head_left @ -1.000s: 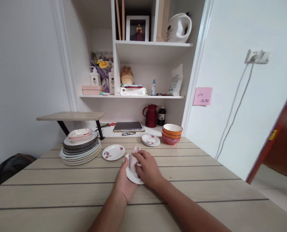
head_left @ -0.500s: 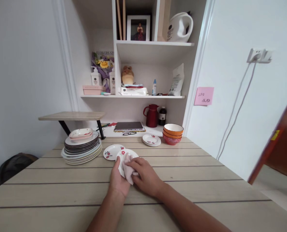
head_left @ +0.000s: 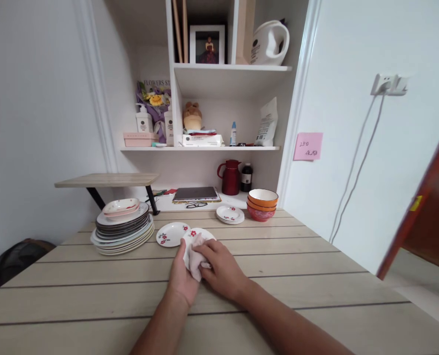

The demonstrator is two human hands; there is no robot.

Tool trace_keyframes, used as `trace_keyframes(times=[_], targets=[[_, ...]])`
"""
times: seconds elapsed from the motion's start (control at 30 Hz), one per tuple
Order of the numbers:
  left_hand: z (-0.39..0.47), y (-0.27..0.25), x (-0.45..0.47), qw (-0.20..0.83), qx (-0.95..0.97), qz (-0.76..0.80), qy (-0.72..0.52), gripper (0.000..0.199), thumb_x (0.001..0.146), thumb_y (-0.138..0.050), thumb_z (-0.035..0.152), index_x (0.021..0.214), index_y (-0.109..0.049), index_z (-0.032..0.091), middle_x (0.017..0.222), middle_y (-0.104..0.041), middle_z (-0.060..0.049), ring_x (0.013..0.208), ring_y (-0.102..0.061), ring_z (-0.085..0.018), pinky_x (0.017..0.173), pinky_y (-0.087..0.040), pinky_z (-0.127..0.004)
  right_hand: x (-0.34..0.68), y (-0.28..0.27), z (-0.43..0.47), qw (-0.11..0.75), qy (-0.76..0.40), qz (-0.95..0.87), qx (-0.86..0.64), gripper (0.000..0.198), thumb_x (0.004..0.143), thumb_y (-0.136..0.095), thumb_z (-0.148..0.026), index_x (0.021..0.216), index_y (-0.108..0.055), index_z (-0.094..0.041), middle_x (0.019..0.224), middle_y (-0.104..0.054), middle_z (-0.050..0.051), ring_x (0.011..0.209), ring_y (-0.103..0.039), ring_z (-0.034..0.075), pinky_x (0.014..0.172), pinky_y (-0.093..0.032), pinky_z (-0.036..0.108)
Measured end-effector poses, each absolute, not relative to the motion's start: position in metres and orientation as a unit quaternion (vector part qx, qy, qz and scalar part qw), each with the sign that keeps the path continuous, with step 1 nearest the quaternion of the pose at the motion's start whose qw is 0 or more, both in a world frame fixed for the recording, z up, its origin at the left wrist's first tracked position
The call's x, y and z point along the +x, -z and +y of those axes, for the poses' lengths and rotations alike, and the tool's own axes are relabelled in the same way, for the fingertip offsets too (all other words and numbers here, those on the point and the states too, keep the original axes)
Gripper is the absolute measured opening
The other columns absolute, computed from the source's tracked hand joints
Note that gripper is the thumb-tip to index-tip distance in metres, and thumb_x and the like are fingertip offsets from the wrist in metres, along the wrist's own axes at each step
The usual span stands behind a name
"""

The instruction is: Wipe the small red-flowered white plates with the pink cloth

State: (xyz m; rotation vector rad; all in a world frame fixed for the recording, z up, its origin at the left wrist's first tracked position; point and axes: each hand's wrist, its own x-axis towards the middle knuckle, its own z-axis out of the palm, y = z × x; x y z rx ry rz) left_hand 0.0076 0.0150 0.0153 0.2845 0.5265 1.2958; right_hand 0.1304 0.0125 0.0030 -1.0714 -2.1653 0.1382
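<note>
My left hand (head_left: 183, 276) grips a small white plate (head_left: 201, 233) with red flowers by its left edge, thumb on the rim. Bunched in my right hand (head_left: 221, 266) is a pale pink cloth (head_left: 196, 259), pressed against the plate's face. The cloth and fingers cover much of the plate. Just behind and to the left, another flowered plate (head_left: 172, 233) lies flat on the wooden table (head_left: 278, 296). Farther back sits a short stack of small flowered plates (head_left: 230, 215).
A tall stack of plates (head_left: 121, 230) topped with pink-edged dishes stands left, beside a raised wooden stand (head_left: 106, 180). Orange and red bowls (head_left: 263, 204) are nested at the back right. Behind them are a dark red jug (head_left: 231, 177), a laptop (head_left: 195, 194) and glasses (head_left: 196, 205).
The held plate has turned slightly and shifted a little right, with the cloth still against it. The whole view has swung slightly. Both hands keep their holds.
</note>
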Motion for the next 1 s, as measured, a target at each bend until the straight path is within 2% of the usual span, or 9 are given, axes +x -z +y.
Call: trace_keyframes(times=[0.13,0.27,0.43,0.57,0.67,0.8,0.9,1.0], targets=[[0.011,-0.012,0.016,0.808,0.172,0.212,-0.522,0.043,0.091,-0.055,0.043,0.122,-0.064,0.014,0.109,-0.074,-0.012,0.102,-0.069,-0.025,0.094,-0.051,-0.038,0.13,-0.004,0.014,0.373,-0.035,-0.818,-0.437,0.06,0.073,-0.054,-0.01,0.129,-0.058,-0.029,0.119,-0.057,0.006,0.108,-0.05,0.023,0.092,-0.039,0.037],[0.008,-0.01,0.022,0.829,0.182,0.184,-0.496,0.041,0.092,-0.054,0.042,0.121,-0.064,0.015,0.11,-0.074,-0.012,0.106,-0.068,-0.026,0.097,-0.049,-0.041,0.137,-0.005,0.021,0.365,-0.004,-0.78,-0.509,0.056,0.076,-0.054,-0.013,0.129,-0.058,-0.031,0.124,-0.055,0.007,0.111,-0.049,0.025,0.093,-0.035,0.039],[0.008,-0.011,0.019,0.806,0.165,0.201,-0.531,0.041,0.093,-0.051,0.04,0.125,-0.063,0.016,0.107,-0.075,-0.012,0.104,-0.068,-0.028,0.096,-0.049,-0.046,0.146,-0.007,0.024,0.339,0.005,-0.752,-0.565,0.057,0.076,-0.054,-0.012,0.129,-0.058,-0.032,0.125,-0.057,0.007,0.112,-0.049,0.026,0.093,-0.032,0.04],[0.015,-0.015,0.006,0.751,0.123,0.214,-0.613,0.04,0.095,-0.048,0.036,0.125,-0.062,0.014,0.109,-0.074,-0.013,0.105,-0.068,-0.027,0.097,-0.049,-0.043,0.14,-0.004,0.017,0.309,-0.027,-0.784,-0.537,0.053,0.076,-0.055,-0.012,0.125,-0.061,-0.033,0.121,-0.06,0.006,0.109,-0.051,0.024,0.091,-0.031,0.038],[0.016,-0.017,0.001,0.736,0.111,0.226,-0.628,0.041,0.096,-0.046,0.036,0.124,-0.063,0.012,0.108,-0.074,-0.013,0.103,-0.069,-0.026,0.098,-0.049,-0.04,0.131,-0.003,0.011,0.314,-0.047,-0.811,-0.491,0.054,0.075,-0.054,-0.01,0.125,-0.061,-0.032,0.12,-0.06,0.005,0.109,-0.051,0.023,0.092,-0.031,0.037],[0.01,-0.018,0.01,0.788,0.147,0.217,-0.558,0.042,0.094,-0.05,0.037,0.125,-0.062,0.012,0.105,-0.075,-0.012,0.105,-0.068,-0.025,0.099,-0.048,-0.039,0.128,-0.006,0.01,0.344,-0.034,-0.82,-0.456,0.061,0.072,-0.054,-0.008,0.128,-0.058,-0.032,0.122,-0.058,0.004,0.11,-0.05,0.022,0.093,-0.032,0.037],[0.004,-0.016,0.022,0.832,0.168,0.194,-0.492,0.045,0.092,-0.053,0.044,0.126,-0.062,0.015,0.107,-0.074,-0.012,0.107,-0.067,-0.026,0.099,-0.048,-0.041,0.135,-0.008,0.017,0.366,-0.002,-0.796,-0.482,0.06,0.074,-0.054,-0.009,0.13,-0.057,-0.031,0.125,-0.056,0.006,0.112,-0.048,0.024,0.093,-0.033,0.038],[0.004,-0.013,0.026,0.836,0.176,0.186,-0.485,0.045,0.092,-0.052,0.043,0.126,-0.061,0.016,0.106,-0.075,-0.013,0.106,-0.068,-0.028,0.098,-0.048,-0.046,0.145,-0.007,0.026,0.364,0.018,-0.771,-0.522,0.057,0.076,-0.054,-0.012,0.131,-0.057,-0.029,0.126,-0.055,0.008,0.114,-0.048,0.026,0.094,-0.033,0.04]])
